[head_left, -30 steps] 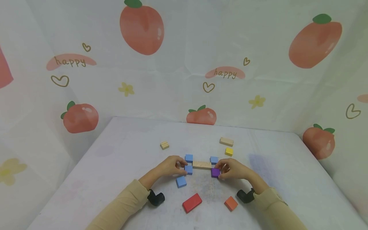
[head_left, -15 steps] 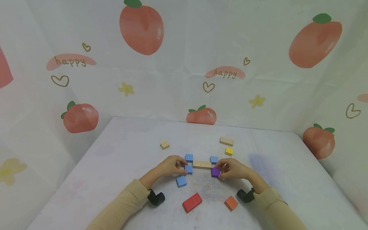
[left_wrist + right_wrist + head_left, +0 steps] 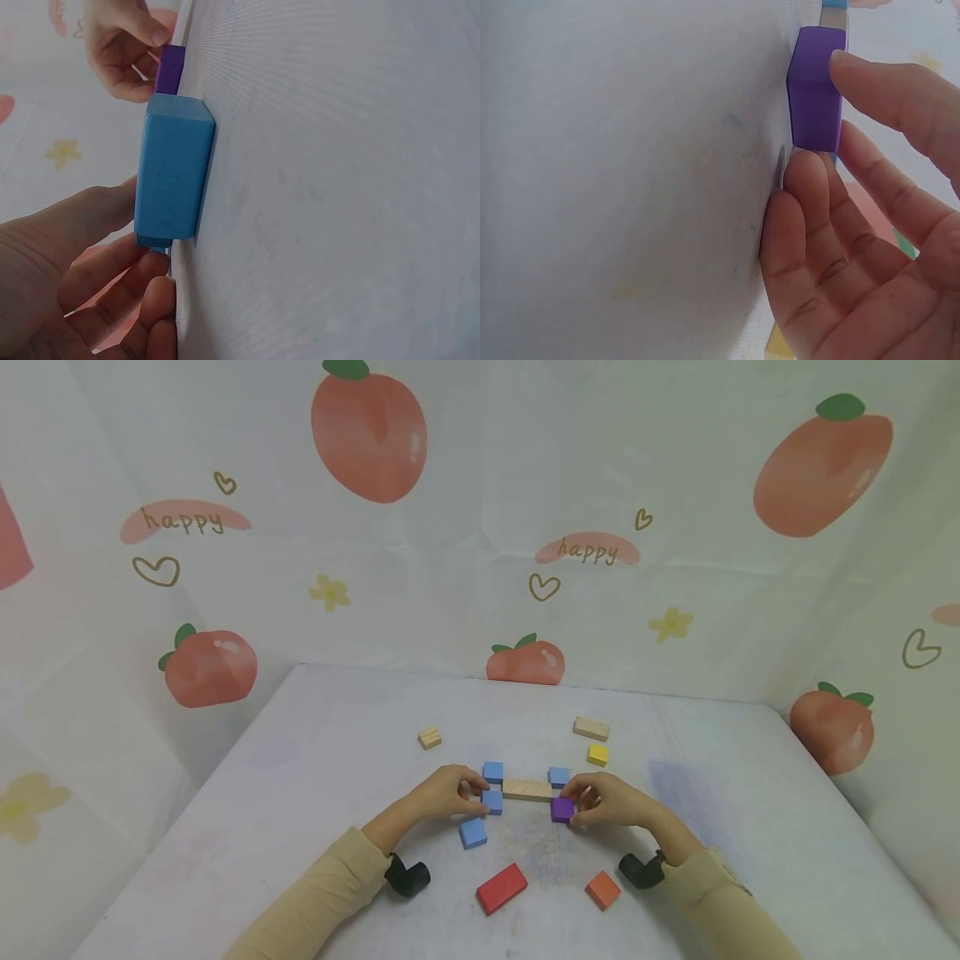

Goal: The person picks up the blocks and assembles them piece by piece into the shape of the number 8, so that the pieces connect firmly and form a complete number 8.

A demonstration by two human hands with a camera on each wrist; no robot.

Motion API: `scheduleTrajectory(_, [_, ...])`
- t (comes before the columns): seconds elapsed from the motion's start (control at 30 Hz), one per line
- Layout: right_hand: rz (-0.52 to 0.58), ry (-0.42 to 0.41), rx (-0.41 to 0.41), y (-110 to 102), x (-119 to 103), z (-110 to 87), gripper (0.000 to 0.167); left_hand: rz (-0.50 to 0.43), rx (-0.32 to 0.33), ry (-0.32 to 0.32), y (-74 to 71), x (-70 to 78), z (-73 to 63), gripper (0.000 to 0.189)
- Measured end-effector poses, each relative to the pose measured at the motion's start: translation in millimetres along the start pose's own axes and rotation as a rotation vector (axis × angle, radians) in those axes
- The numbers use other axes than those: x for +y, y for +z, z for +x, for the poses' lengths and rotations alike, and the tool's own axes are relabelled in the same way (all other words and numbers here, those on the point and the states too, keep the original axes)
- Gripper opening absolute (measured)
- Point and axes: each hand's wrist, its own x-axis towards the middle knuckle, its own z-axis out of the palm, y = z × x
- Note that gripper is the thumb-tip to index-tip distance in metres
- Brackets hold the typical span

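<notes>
the head view is showing the whole layout on the white table, while the left wrist view is showing a loose blue block up close, covering most of the held blue block behind it — that view is hiding the exact contact of the fingertips. the right wrist view is showing the thumb pressing at the edge of the purple block, a detail looking tiny from the head.

the left hand is pinching the held blue block at its left side, thumb near and forefinger far. the right hand is pinching the purple block at its right side, its other fingers curling loosely.

both pinched blocks are lying between the two hands, and the wooden plank is lying between them, slightly farther off. beyond them, a far-left blue block and a far-right blue block are sitting. the loose blue block is lying just nearer than the left fingertips. a red block and, to its right, an orange block are lying nearer — well apart from both hands.
</notes>
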Motion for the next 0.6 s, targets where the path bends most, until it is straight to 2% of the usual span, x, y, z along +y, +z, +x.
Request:
scheduleTrajectory(0.33, [-0.039, -0.038, 0.043, -2.0, -0.6, -5.6, 0.031, 0.0, 0.002, -0.015, -0.2, -0.2, -0.2, 0.032])
scheduleTrajectory(0.6, [-0.039, -0.021, 0.064, -4.8, -1.6, -12.8, 0.031, 0.002, 0.0, -0.013, -0.4, 0.3, -0.5, 0.032])
